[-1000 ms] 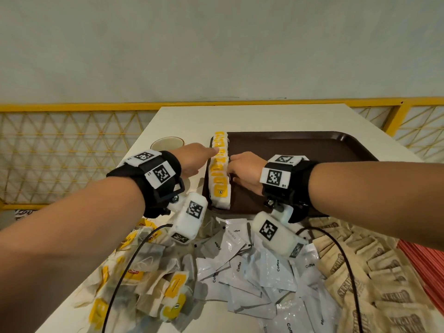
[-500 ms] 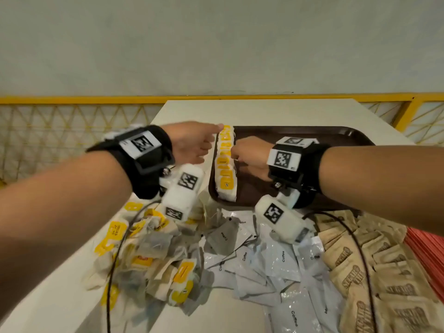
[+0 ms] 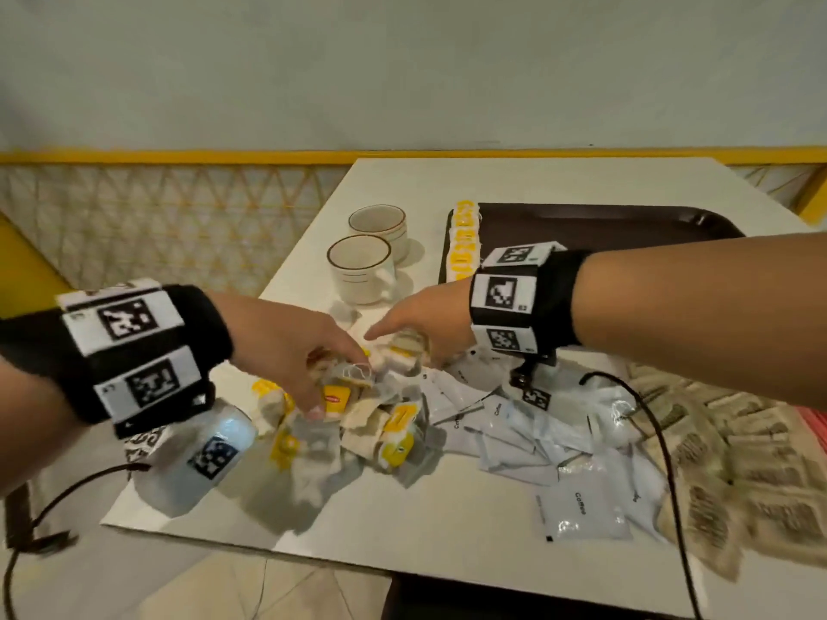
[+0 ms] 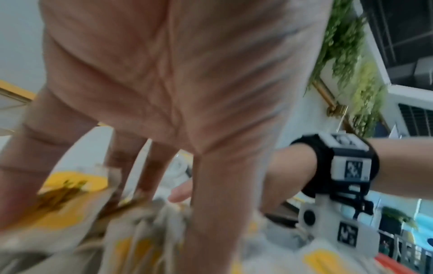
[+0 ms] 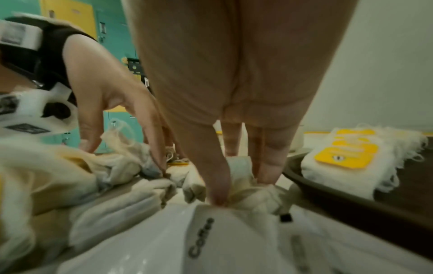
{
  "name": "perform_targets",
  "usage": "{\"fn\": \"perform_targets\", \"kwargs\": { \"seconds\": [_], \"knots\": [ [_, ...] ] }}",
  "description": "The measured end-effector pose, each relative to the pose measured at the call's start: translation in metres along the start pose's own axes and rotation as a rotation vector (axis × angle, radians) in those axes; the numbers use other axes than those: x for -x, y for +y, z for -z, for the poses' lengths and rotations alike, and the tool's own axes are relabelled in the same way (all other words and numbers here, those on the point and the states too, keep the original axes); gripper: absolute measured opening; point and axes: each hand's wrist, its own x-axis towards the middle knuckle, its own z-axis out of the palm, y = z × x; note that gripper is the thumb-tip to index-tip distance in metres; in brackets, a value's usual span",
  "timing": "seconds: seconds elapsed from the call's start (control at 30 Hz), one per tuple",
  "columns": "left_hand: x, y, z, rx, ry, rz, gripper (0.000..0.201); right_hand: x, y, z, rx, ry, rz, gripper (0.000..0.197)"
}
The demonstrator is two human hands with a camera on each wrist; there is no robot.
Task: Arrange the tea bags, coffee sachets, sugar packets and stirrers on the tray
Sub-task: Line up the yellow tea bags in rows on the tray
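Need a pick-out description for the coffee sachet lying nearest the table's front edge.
Start at the white table, front edge on the right. In front of the heap of white sachets lies one coffee sachet. It lies flat and apart, with "Coffee" printed on it and a small black square at one corner.

The head camera looked forward and down over the desk (image 3: 447,521) from above, taking in both forearms, the tray (image 3: 581,217) and the wall beyond. The left wrist camera sat right under the left hand (image 4: 164,92), facing along its fingers. The right wrist camera looked likewise along the right hand (image 5: 222,74), very close. All three views shared the tea bag pile (image 3: 358,418) between the hands.
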Motion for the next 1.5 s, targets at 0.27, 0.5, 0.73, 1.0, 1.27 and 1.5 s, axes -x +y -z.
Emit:
{"fn": "perform_targets", "kwargs": {
  "seconds": [0.27, 0.5, 0.73, 1.0, 1.27, 1.5],
  "knots": [
    [-0.023, -0.016, -0.004, 0.153, 0.206, -0.001, 0.014, -0.01, -0.001, -0.006, 0.06, 0.181, -0.029, 0.039],
    [-0.02, -0.025, -0.004, 0.325, 0.301, -0.033, 0.02, 0.04, 0.002, 0.025, -0.381, 0.437, -0.027, 0.013],
    [-0.019, -0.021, -0.008, 0.324, 0.294, -0.036, 0.022, 0.045, -0.052, -0.014, -0.486, 0.098, 0.088, 0.065],
    [-0.013, -0.022, -0.003, 0.455, 0.391, -0.014, 0.024, 0.034, -0.059, -0.035, -0.107, 0.168, 0.16, 0.071],
    [0.0, -0.015, 0.02, 0.615, 0.663, -0.086, 0.017, 0.048, -0.03, -0.007, -0.521, 0.425, 0.044, 0.032],
    [-0.014, 0.056, 0.049, 1.19, 0.779, -0.407, 0.01, 0.104, 0.016, -0.019, -1.905, 0.448, 0.11, 0.034]
  ]
}}
